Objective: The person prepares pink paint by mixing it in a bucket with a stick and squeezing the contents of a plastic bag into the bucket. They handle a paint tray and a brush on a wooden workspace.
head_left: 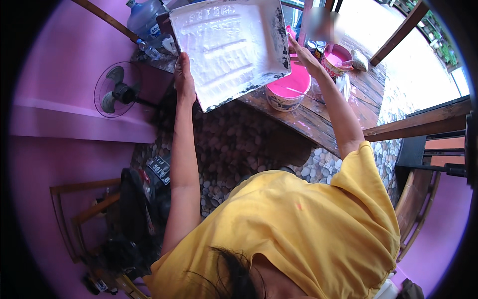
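Observation:
A white paint tray (275,31) with dark, stained edges is held up and tilted above the near edge of a wooden table (361,107). Wet white paint coats its ridged inside. My left hand (184,82) grips the tray's left edge, thumb on top. At the opposite edge, my right hand (307,59) holds the tray, its fingertips partly hidden behind the rim. Just below the tray stands a bucket (284,103) of bright pink paint, a thin pale stick lying across it. The tray covers part of the bucket's back side.
Farther right on the table are a second pink-paint bucket (329,69) and small cans (311,46). A large water jug (142,19) and a small bottle (148,50) stand at the far left. A fan (122,92) is by the purple wall. A wooden post (420,121) runs at right.

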The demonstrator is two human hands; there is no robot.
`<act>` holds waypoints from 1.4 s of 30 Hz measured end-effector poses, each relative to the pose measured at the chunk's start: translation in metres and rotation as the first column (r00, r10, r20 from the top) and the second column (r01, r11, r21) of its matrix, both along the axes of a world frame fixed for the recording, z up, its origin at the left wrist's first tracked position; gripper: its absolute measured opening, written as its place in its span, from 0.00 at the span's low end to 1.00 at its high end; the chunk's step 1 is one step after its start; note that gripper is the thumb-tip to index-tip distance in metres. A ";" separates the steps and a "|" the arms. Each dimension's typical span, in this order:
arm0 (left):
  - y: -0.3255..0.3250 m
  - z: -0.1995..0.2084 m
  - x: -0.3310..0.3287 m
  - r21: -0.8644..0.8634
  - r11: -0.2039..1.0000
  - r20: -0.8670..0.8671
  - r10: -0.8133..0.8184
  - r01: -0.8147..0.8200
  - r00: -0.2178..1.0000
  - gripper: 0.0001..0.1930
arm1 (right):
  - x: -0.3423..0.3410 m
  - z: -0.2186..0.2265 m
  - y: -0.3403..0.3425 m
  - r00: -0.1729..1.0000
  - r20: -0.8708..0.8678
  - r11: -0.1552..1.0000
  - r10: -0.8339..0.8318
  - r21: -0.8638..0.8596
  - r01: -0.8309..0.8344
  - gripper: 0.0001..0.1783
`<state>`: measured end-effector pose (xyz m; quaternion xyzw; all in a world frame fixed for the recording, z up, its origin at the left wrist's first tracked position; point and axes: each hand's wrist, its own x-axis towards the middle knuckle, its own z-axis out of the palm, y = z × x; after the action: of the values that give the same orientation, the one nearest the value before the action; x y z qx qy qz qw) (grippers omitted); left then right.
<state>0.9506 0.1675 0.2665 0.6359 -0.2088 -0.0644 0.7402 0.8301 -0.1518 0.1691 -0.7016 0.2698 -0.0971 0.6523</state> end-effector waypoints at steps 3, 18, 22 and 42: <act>-0.012 0.005 0.000 0.070 0.997 0.181 0.008 -0.021 0.984 0.26 | 0.003 -0.014 -0.011 0.998 -0.057 1.000 -0.006 -0.019 0.005 0.58; -0.038 0.042 -0.044 0.213 0.976 0.585 -0.163 0.043 0.794 0.20 | -0.022 -0.013 -0.009 0.999 0.020 0.993 0.038 0.113 -0.040 0.57; -0.033 0.045 -0.047 0.288 0.958 0.626 -0.190 0.003 0.756 0.22 | -0.026 -0.012 -0.005 0.999 0.025 0.991 0.031 0.129 -0.034 0.57; -0.037 0.048 -0.069 0.314 0.950 0.654 -0.214 -0.003 0.726 0.22 | -0.043 -0.007 -0.006 0.996 0.094 0.970 0.003 0.242 -0.025 0.50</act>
<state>0.8820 0.1307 0.3144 0.7043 -0.4893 0.1002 0.5045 0.7875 -0.1578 0.1619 -0.6130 0.2442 -0.0912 0.7458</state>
